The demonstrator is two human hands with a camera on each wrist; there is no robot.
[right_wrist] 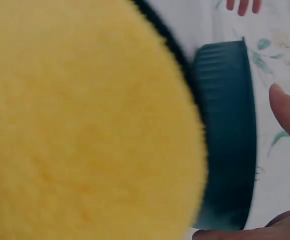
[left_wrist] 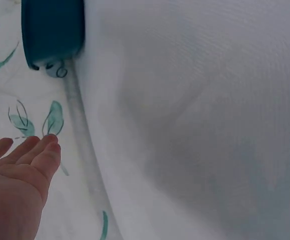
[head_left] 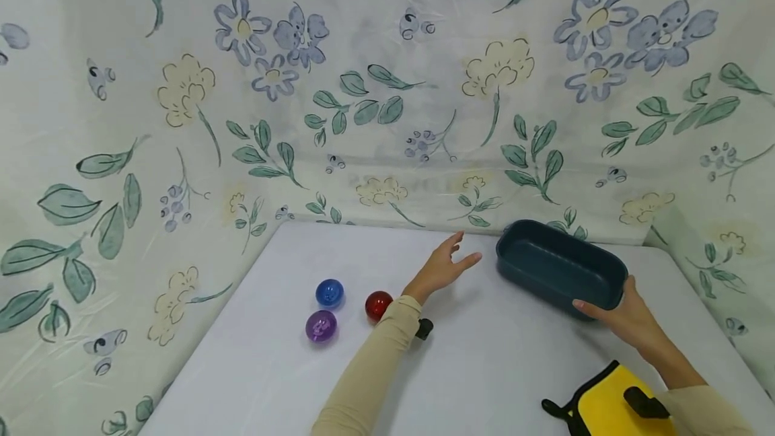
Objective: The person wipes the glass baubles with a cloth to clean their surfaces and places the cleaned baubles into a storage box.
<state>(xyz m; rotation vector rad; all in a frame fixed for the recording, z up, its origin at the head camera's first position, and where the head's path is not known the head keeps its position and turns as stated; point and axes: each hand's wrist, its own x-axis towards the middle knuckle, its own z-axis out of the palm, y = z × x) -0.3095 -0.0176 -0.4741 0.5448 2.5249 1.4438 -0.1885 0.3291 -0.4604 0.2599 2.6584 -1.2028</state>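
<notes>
A dark teal rectangular bin [head_left: 557, 264] with rounded corners stands at the back right of the white table. My right hand [head_left: 626, 315] grips its right end, thumb by the near side and fingers at the end wall. In the right wrist view the bin's ribbed side [right_wrist: 227, 135] shows beside my thumb [right_wrist: 287, 112]. My left hand [head_left: 438, 268] is held out above the table left of the bin, fingers extended and nothing in it. Left of that sleeve sit shiny balls: red [head_left: 379, 306], blue [head_left: 329, 293] and purple [head_left: 321, 325].
A yellow fluffy cloth pad [head_left: 617, 402] with black trim and a hanging loop lies at the front right, partly under my right forearm. It fills much of the right wrist view. A floral sheet [head_left: 363, 126] hangs behind the table [head_left: 254, 369].
</notes>
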